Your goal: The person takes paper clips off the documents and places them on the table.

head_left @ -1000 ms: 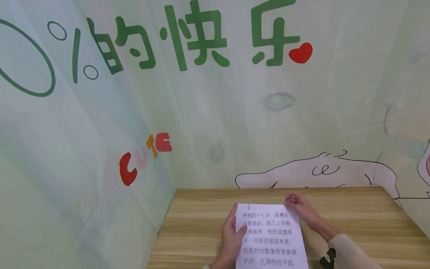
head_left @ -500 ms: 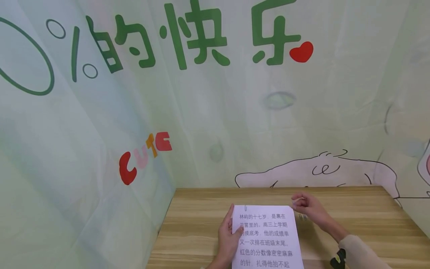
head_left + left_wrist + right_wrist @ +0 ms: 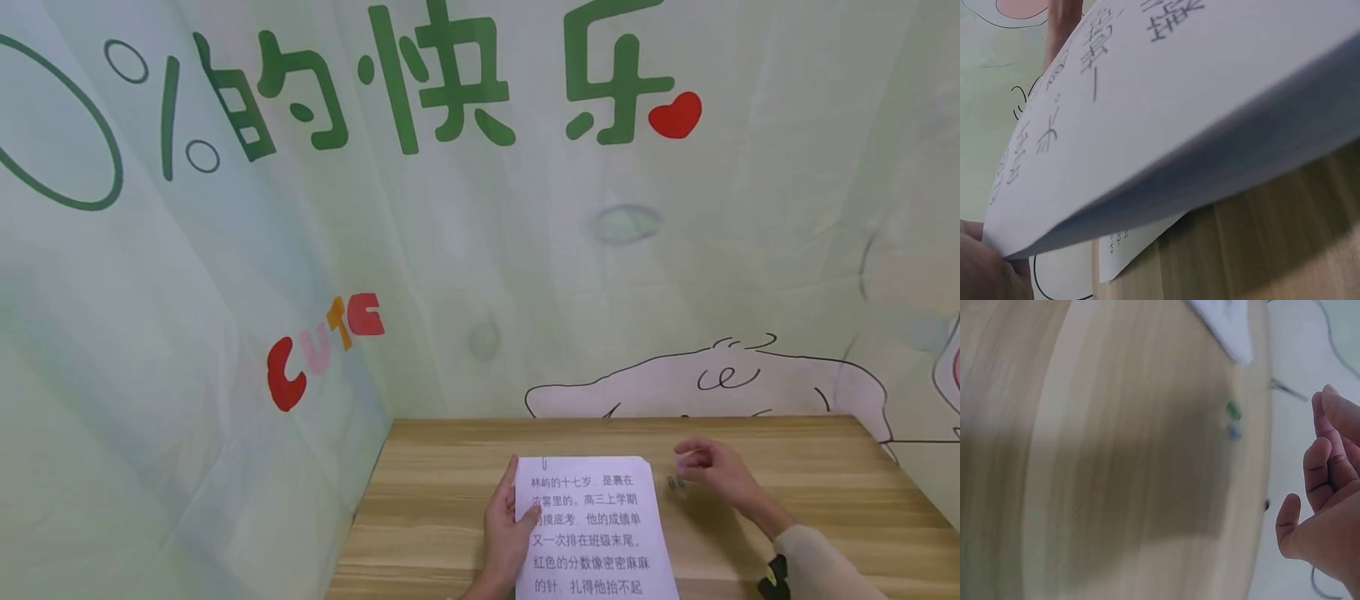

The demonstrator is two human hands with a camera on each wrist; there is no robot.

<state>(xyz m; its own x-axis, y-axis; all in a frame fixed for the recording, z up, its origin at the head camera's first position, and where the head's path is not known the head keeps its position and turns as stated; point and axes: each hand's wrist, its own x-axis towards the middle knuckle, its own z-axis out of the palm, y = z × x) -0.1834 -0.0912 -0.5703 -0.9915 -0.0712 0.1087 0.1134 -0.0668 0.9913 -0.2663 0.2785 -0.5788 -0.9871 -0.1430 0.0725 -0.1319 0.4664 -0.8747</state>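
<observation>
In the head view my left hand (image 3: pixel 504 527) grips the left edge of a printed sheaf of paper (image 3: pixel 592 533), thumb on top. A paper clip (image 3: pixel 544 463) sits on its upper left edge. My right hand (image 3: pixel 726 477) is apart from the paper, right of its top corner, thumb and index fingertip together. A small lilac bit, apparently a paper clip (image 3: pixel 680 461), shows at those fingertips; most of it is hidden. Below, a green clip (image 3: pixel 1234 410) and a blue clip (image 3: pixel 1234 432) lie on the table, blurred in the right wrist view.
The wood-grain table (image 3: pixel 435 500) ends at a printed curtain (image 3: pixel 480 250) behind and to the left. In the left wrist view, part of another printed sheet (image 3: pixel 1138 244) shows beneath the lifted paper. A dark and yellow ornament (image 3: pixel 774 577) is near the right sleeve.
My right hand has left the paper's top right corner and moved right, over the loose clips, which have come into view. The left hand and paper have shifted slightly left.
</observation>
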